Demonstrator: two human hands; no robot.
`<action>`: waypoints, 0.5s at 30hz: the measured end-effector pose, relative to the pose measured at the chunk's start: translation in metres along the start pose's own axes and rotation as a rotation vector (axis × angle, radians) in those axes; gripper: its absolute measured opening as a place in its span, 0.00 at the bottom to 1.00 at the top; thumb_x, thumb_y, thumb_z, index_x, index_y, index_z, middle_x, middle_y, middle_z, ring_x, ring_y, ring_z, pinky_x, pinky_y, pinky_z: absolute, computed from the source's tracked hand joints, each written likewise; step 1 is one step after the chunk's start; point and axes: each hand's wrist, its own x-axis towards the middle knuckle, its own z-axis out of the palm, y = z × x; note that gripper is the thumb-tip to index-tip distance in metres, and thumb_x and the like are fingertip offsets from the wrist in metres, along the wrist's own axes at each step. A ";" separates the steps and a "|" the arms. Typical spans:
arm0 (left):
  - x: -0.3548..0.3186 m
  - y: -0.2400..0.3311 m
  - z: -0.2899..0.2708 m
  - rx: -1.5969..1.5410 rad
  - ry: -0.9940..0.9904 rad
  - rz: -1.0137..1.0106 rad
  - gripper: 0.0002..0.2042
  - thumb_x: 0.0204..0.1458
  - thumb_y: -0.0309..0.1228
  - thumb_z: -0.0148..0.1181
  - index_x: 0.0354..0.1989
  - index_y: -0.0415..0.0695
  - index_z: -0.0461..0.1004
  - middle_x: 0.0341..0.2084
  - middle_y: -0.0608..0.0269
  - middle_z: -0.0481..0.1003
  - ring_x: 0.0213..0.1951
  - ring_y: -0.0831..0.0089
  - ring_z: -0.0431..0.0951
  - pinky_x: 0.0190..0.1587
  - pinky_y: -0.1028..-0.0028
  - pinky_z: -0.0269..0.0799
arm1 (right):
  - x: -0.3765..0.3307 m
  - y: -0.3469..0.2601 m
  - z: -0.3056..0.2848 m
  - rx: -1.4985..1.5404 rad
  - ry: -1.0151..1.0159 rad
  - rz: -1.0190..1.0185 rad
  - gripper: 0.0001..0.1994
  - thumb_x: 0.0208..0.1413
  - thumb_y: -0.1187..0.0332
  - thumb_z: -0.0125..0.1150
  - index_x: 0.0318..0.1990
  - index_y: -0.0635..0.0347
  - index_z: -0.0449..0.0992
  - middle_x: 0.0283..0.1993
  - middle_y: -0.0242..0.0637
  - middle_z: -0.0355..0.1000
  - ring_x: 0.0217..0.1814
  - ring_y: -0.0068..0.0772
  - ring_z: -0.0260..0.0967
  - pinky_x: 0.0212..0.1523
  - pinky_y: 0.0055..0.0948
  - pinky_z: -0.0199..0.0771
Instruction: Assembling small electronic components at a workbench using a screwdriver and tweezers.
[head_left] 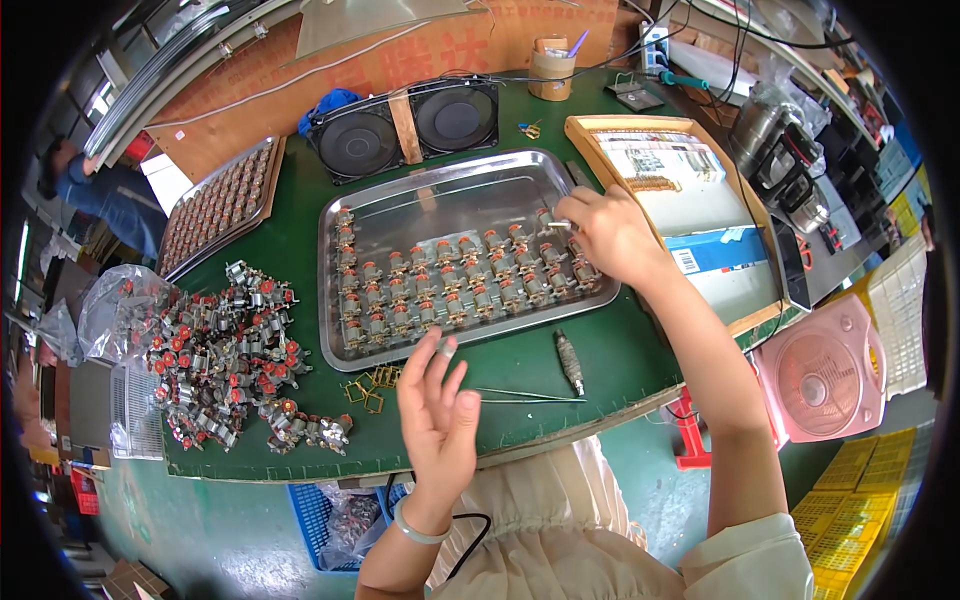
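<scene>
The right hand (610,235) reaches over the far right corner of the steel tray (340,350), its fingers pinched shut on a small silvery metal part (558,225) just above the rows of small motors (460,285) lying in the tray. The left hand (437,410) hovers over the near edge of the green counter (620,350), fingers loosely spread and holding nothing, beside some brass clips (368,388), with a loose pile of motors (225,350) further to its left.
</scene>
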 end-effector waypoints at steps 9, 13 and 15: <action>-0.021 0.030 -0.058 0.177 0.129 0.043 0.13 0.57 0.29 0.42 0.47 0.35 0.61 0.41 0.52 0.69 0.45 0.64 0.70 0.49 0.65 0.67 | 0.006 0.010 0.020 0.091 -0.155 -0.038 0.12 0.35 0.79 0.57 0.32 0.57 0.71 0.34 0.33 0.69 0.38 0.35 0.66 0.41 0.31 0.61; -0.030 0.040 -0.080 0.214 0.223 0.081 0.12 0.57 0.28 0.43 0.45 0.32 0.61 0.38 0.51 0.70 0.41 0.64 0.72 0.48 0.66 0.68 | 0.003 0.017 0.023 0.077 -0.144 -0.039 0.11 0.35 0.79 0.56 0.31 0.58 0.72 0.32 0.34 0.69 0.37 0.35 0.67 0.40 0.31 0.62; -0.034 0.047 -0.092 0.252 0.284 0.109 0.11 0.55 0.26 0.45 0.43 0.32 0.63 0.37 0.51 0.70 0.40 0.66 0.73 0.47 0.68 0.67 | 0.004 0.016 0.022 0.077 -0.109 -0.066 0.11 0.35 0.79 0.56 0.31 0.58 0.73 0.32 0.34 0.69 0.35 0.35 0.67 0.39 0.31 0.62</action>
